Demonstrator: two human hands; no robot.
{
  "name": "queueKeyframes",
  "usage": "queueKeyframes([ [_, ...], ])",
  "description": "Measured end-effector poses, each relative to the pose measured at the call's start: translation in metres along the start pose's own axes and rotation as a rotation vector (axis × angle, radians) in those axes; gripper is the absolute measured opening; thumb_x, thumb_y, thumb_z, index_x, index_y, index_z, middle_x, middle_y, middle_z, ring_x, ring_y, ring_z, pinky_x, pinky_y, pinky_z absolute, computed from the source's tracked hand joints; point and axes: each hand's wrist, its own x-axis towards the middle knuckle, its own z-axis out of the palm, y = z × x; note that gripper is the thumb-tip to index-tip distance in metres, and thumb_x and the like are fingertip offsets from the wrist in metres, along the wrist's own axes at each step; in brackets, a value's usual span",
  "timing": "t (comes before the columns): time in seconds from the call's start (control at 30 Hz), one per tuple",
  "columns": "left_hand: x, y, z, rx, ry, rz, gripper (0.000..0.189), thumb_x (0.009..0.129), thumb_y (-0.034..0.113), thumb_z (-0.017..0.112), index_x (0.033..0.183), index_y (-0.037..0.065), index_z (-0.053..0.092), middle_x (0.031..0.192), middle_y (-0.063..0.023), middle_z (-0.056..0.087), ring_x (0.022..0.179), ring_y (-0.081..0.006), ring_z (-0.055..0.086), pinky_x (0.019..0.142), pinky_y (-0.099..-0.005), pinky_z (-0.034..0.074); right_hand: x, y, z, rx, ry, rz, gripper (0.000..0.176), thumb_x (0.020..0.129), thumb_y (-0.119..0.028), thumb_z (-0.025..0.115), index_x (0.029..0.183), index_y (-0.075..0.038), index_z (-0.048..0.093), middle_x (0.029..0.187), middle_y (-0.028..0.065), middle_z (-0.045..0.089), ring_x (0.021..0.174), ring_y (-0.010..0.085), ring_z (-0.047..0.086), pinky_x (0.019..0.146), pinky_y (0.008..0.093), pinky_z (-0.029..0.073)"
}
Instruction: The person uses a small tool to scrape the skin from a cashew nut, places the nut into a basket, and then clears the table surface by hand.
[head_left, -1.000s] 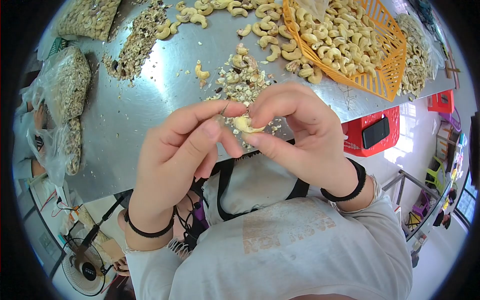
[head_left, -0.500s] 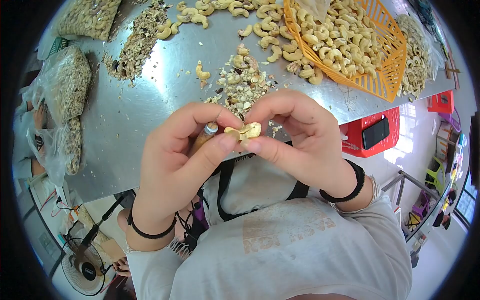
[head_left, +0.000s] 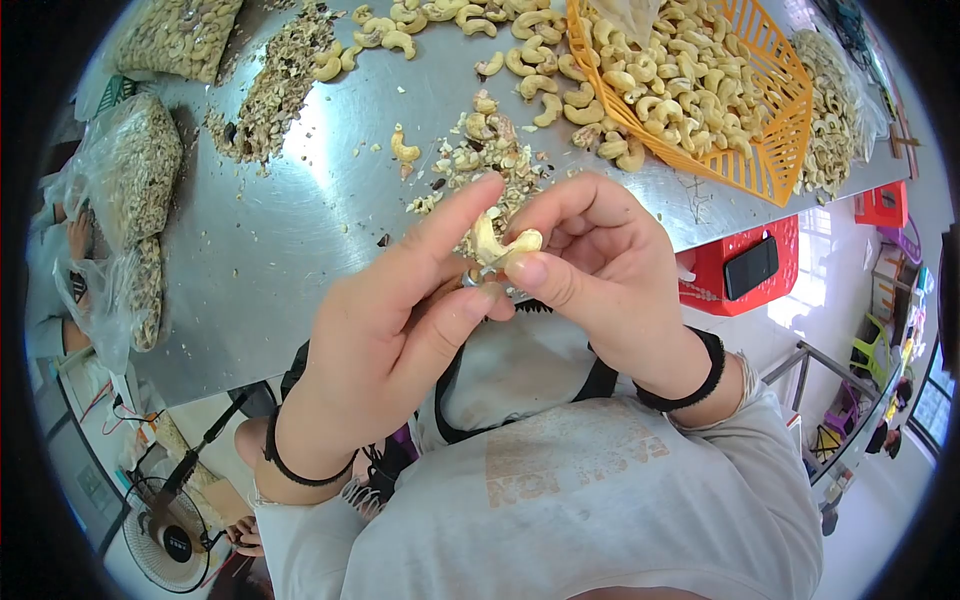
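My right hand (head_left: 600, 250) pinches a pale curved cashew (head_left: 503, 242) between thumb and fingers, just above the table's front edge. My left hand (head_left: 405, 310) is beside it, with the index finger raised behind the nut and the other fingers curled round a small tool (head_left: 472, 277). Only the metal end of that tool shows near the thumb; its handle is hidden. Below and behind the nut lies a heap of crumbs and peelings (head_left: 500, 158) on the metal table (head_left: 240, 290). A single cashew (head_left: 404, 147) rests left of the heap.
An orange basket (head_left: 785, 130) of cashews stands at the back right, with loose cashews (head_left: 535, 50) beside it. Plastic bags of nuts (head_left: 145, 170) lie at left. Right of the table, a phone (head_left: 751, 268) rests on a red stool (head_left: 705, 275). Another person's hand (head_left: 78, 235) shows at far left.
The cashew has turned and risen slightly. My left index finger has lifted off it and straightened, and the tool has shifted right, toward the nut.
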Motion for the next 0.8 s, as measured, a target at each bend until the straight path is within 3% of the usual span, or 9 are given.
queueKeyframes([
  [0.1,0.0,0.003,-0.001,0.114,0.008,0.042,0.041,0.083,0.013,0.041,0.12,-0.002,0.034,0.068,-0.0035,0.055,0.048,-0.0017,0.038,0.044,-0.0136,0.029,0.0,0.0,0.0,-0.037,0.021,0.008,0.015,0.075,-0.003,0.057,0.084,-0.001,0.045,0.076,0.0044,0.052,0.066,0.0096,0.051,0.059,0.0208,0.042],
  [0.17,-0.001,0.005,-0.003,-0.06,0.004,-0.074,0.037,0.084,0.012,0.038,0.118,-0.003,0.037,0.067,-0.0047,0.055,0.045,-0.0019,0.037,0.042,-0.013,0.027,0.0,-0.001,0.0,-0.003,0.007,0.018,0.015,0.075,-0.003,0.057,0.085,-0.001,0.046,0.076,0.0037,0.052,0.069,0.0088,0.051,0.06,0.0201,0.042],
  [0.3,-0.001,0.002,-0.011,-0.201,-0.071,-0.132,0.034,0.085,0.012,0.037,0.117,0.001,0.039,0.071,-0.004,0.055,0.046,-0.0023,0.036,0.043,-0.0134,0.029,-0.001,0.0,-0.002,-0.005,0.015,0.044,0.017,0.075,-0.003,0.057,0.087,-0.002,0.047,0.078,0.0026,0.053,0.072,0.0073,0.051,0.062,0.0189,0.041],
  [0.4,0.0,-0.001,-0.009,-0.326,-0.004,-0.141,0.032,0.086,0.012,0.036,0.116,0.0,0.041,0.069,-0.0037,0.055,0.043,-0.0013,0.032,0.041,-0.0128,0.027,0.001,-0.002,-0.005,-0.001,0.062,0.058,0.018,0.074,-0.003,0.058,0.089,-0.002,0.047,0.078,0.0015,0.053,0.072,0.0058,0.05,0.062,0.0178,0.041],
  [0.6,0.0,-0.001,-0.014,-0.254,0.106,-0.131,0.032,0.086,0.012,0.036,0.114,0.0,0.042,0.069,-0.0038,0.055,0.043,-0.0004,0.032,0.04,-0.0125,0.026,0.015,-0.029,-0.032,-0.323,0.35,-0.429,0.02,0.071,-0.001,0.06,0.089,-0.001,0.05,0.074,0.0004,0.05,0.066,0.0051,0.047,0.061,0.0158,0.039],
  [0.7,0.001,0.0,-0.018,-0.216,0.145,-0.158,0.031,0.086,0.012,0.036,0.114,0.0,0.042,0.068,-0.0037,0.055,0.043,-0.0001,0.032,0.039,-0.0126,0.025,0.021,-0.045,-0.047,-0.447,0.471,-0.576,0.025,0.071,-0.001,0.06,0.093,0.001,0.05,0.077,0.0023,0.05,0.069,0.0064,0.047,0.065,0.0164,0.039],
  [0.8,0.004,0.001,-0.023,-0.206,0.21,-0.153,0.031,0.085,0.01,0.036,0.113,-0.001,0.043,0.067,-0.0031,0.054,0.043,-0.0003,0.032,0.039,-0.0126,0.025,0.023,-0.054,-0.053,-0.471,0.546,-0.584,0.027,0.071,-0.001,0.06,0.095,0.002,0.049,0.08,0.004,0.05,0.071,0.0075,0.047,0.068,0.0171,0.039],
])
